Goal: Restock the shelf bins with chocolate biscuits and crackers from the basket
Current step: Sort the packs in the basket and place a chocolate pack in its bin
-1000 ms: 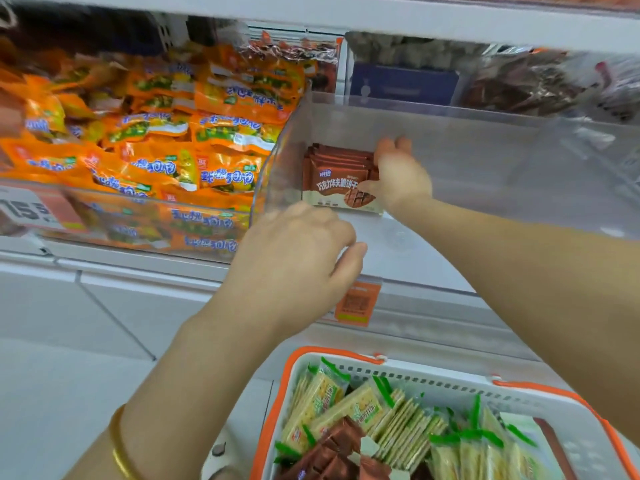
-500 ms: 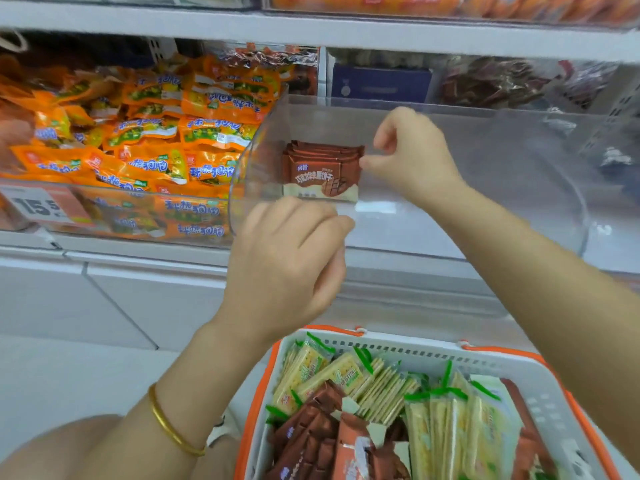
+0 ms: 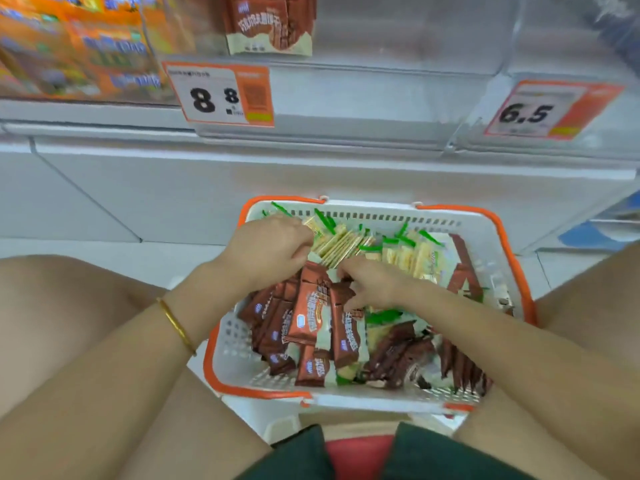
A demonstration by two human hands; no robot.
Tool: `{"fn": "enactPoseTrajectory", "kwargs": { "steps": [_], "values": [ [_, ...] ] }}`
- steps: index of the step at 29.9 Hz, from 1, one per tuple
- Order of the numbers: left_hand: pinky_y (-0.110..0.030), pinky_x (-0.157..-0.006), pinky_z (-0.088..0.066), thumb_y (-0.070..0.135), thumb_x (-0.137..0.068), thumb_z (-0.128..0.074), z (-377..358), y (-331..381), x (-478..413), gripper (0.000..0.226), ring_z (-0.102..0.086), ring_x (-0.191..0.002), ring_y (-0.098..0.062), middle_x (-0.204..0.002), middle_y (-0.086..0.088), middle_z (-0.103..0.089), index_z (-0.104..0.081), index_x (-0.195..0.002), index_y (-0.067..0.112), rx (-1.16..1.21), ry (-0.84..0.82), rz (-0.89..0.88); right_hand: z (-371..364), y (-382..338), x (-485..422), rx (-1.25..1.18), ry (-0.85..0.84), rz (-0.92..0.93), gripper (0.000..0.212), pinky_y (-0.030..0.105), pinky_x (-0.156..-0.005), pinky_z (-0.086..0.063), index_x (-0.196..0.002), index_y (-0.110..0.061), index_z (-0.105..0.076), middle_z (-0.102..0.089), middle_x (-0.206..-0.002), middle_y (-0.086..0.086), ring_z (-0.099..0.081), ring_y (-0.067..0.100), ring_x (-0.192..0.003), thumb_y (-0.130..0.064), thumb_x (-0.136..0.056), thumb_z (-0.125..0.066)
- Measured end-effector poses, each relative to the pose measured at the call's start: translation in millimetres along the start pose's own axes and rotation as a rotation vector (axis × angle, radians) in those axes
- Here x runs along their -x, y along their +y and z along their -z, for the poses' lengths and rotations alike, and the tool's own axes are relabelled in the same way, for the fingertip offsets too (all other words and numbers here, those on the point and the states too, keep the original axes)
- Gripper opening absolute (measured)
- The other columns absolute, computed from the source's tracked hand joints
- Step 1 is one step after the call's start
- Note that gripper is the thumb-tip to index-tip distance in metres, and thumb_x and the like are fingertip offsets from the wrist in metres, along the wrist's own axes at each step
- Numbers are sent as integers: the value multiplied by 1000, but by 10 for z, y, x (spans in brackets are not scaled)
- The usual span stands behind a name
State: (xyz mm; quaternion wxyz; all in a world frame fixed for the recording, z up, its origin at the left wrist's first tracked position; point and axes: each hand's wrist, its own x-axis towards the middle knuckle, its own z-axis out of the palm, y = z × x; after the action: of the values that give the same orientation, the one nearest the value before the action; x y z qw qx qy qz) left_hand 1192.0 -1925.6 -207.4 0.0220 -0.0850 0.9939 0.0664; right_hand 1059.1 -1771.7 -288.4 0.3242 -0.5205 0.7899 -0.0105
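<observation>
A white basket with an orange rim [image 3: 485, 216] sits on the floor between my knees. It holds several brown chocolate biscuit packs [image 3: 308, 317] in front and green-trimmed cracker packs [image 3: 339, 244] at the back. My left hand [image 3: 266, 251] is down in the basket with curled fingers against the crackers and the top of a brown pack; its grip is hidden. My right hand [image 3: 370, 282] reaches in beside it, fingers curled around a brown chocolate biscuit pack. Above, a clear shelf bin [image 3: 398, 36] holds a short row of chocolate biscuit packs [image 3: 270, 26] at its left end.
An 8.8 price tag [image 3: 218, 95] hangs under the chocolate biscuit bin and a 6.5 tag [image 3: 540, 112] under the clear bin [image 3: 571, 46] to the right. Orange snack packs [image 3: 86, 46] fill the bin at the left. White cabinet fronts stand behind the basket.
Both hands have left the shelf bin and dropped into the basket. My view has tilted down from the shelf to the basket and my knees.
</observation>
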Motion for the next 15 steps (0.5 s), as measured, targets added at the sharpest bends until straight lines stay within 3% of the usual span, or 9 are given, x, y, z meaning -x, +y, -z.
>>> {"fn": "enactPoseTrajectory", "kwargs": {
  "steps": [4,9,13,15],
  "values": [
    [-37,-75,-52,27,-95,-40,-30,-3,-4,26,-54,-102,-16,-103,5,-63,-65,-102,21,22,-12,9,-155,-20,-36,89,34,-9,64,28,-54,-33,-109,-15,-36,-52,-107,0,-52,19,-91,-48,-72,-77],
    [-35,-78,-50,25,-95,-42,-7,9,-26,26,-54,-103,-16,-105,6,-64,-65,-106,20,79,-21,-4,-74,76,-16,39,67,-42,49,29,-67,-39,-111,-16,-46,-52,-116,2,-54,21,-100,-38,-78,-74],
    [-32,-78,-49,24,-96,-43,-6,53,-47,25,-53,-103,-14,-107,6,-63,-64,-107,21,101,-34,-11,-136,77,7,115,54,23,58,27,-68,-36,-119,-15,-48,-49,-119,2,-51,20,-105,-43,-76,-74],
    [-32,-79,-49,23,-96,-43,-18,63,-64,24,-53,-102,-14,-106,6,-63,-64,-106,20,101,-35,-19,-151,68,-8,123,66,30,56,27,-67,-34,-113,-16,-47,-50,-115,1,-51,20,-103,-44,-75,-75]
  ]
}}
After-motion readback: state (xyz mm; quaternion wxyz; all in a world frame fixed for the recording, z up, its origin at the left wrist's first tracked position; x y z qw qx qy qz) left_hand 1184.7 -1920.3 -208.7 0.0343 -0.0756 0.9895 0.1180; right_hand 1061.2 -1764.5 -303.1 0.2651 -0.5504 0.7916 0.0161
